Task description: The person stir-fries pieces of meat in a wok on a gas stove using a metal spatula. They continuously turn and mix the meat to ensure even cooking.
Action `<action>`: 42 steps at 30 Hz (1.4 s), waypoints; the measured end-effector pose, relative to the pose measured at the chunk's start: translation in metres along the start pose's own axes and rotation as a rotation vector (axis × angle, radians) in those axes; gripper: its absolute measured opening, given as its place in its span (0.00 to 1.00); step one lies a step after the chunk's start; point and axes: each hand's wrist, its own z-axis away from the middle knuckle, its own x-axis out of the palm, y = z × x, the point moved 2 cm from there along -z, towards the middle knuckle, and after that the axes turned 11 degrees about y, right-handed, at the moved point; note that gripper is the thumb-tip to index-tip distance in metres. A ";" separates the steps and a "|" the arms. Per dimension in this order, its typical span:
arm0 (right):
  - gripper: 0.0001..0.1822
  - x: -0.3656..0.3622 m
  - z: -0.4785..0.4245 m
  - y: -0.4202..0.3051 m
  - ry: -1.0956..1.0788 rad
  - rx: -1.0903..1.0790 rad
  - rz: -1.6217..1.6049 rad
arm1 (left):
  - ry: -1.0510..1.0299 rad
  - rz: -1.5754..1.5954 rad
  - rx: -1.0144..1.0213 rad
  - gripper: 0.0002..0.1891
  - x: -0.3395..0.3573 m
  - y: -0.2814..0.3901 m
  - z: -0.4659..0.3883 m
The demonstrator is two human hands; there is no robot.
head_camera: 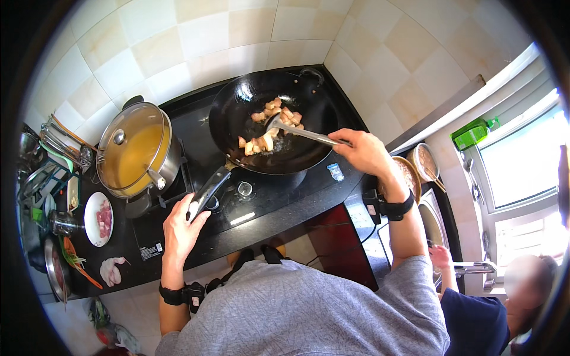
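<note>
A large black wok (311, 147) sits on the gas stove. My left hand (182, 224) grips the wok's black handle (209, 191). My right hand (367, 153) is closed round the handle of a metal cooking spoon or ladle (305, 133), whose head lies among meat chunks (269, 109) in the wok. The meat forms two loose groups, browned in places, with oil shining beneath the nearer one. Left of the wok stands a steel pot (171, 155) with a glass lid, holding yellow liquid.
A white plate of raw meat (104, 218), a carrot (84, 271) and a raw poultry piece (113, 270) lie on the left counter. Utensils crowd the far left. Bowls with food (425, 162) stand at right, near a sink where another person (472, 316) is.
</note>
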 end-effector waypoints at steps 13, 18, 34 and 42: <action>0.20 0.045 -0.009 0.042 0.033 0.169 -0.388 | -0.012 0.014 -0.002 0.31 0.000 0.001 -0.002; 0.19 -0.006 0.023 0.033 -0.128 0.506 -0.638 | -0.011 0.011 0.002 0.31 0.001 -0.001 -0.001; 0.21 -0.052 0.095 0.045 0.054 0.327 -0.411 | -0.002 0.049 0.004 0.30 0.001 -0.002 -0.001; 0.20 -0.057 0.102 0.041 -0.043 0.239 -0.242 | -0.009 0.040 -0.002 0.30 0.000 0.003 -0.002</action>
